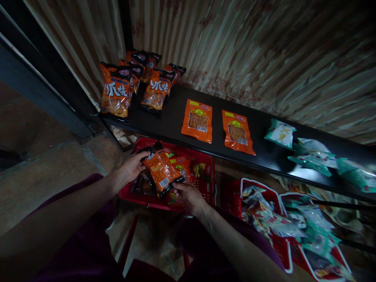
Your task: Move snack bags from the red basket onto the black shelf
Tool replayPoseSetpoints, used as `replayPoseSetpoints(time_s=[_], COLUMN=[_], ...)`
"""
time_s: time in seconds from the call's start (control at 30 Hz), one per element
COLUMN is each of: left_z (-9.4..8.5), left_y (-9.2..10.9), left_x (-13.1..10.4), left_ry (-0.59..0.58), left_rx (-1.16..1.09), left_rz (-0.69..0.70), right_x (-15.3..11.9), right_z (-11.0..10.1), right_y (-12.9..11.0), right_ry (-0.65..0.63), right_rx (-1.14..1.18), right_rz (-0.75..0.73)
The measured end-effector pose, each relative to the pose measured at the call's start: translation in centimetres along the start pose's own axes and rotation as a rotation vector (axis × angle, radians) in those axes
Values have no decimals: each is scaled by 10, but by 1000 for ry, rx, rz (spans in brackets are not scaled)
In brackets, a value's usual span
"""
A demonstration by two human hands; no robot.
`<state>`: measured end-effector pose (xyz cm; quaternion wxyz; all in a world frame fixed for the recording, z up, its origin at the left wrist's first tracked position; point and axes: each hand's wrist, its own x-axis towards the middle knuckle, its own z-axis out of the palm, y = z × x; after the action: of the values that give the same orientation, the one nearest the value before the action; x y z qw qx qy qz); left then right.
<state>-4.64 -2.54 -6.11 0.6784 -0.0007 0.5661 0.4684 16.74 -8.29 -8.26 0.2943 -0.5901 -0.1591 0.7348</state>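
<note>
An orange and black snack bag (161, 169) is held between my two hands, its barcode corner facing up. My left hand (135, 167) grips its upper left end, and my right hand (189, 196) pinches its lower right end. Below the bag is a red plastic basket (212, 188) with more orange and dark packets inside, partly hidden by my hands and the bag. On the black shelf (173, 125) beyond, several matching bags (116, 94) stand upright at the left. Two flat orange packets (197, 120) lie to their right.
Green and white bags (281, 133) lie on the shelf's right part. Two more red baskets with white handles (289, 258) stand at the lower right, filled with snack bags (273, 217). A pleated curtain (235, 51) hangs behind the shelf. A dark post (49, 58) rises at the left.
</note>
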Motion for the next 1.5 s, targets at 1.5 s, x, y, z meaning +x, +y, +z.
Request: replayPoseSetpoints(time_s=[1.5], left_z=[-5], left_y=[11], left_x=[10], left_ry=[-78], left_rx=[371], left_rz=[250], right_x=[-10], right_z=[2], right_y=[-17], right_ry=[29], right_rx=[-176], right_rz=[-378])
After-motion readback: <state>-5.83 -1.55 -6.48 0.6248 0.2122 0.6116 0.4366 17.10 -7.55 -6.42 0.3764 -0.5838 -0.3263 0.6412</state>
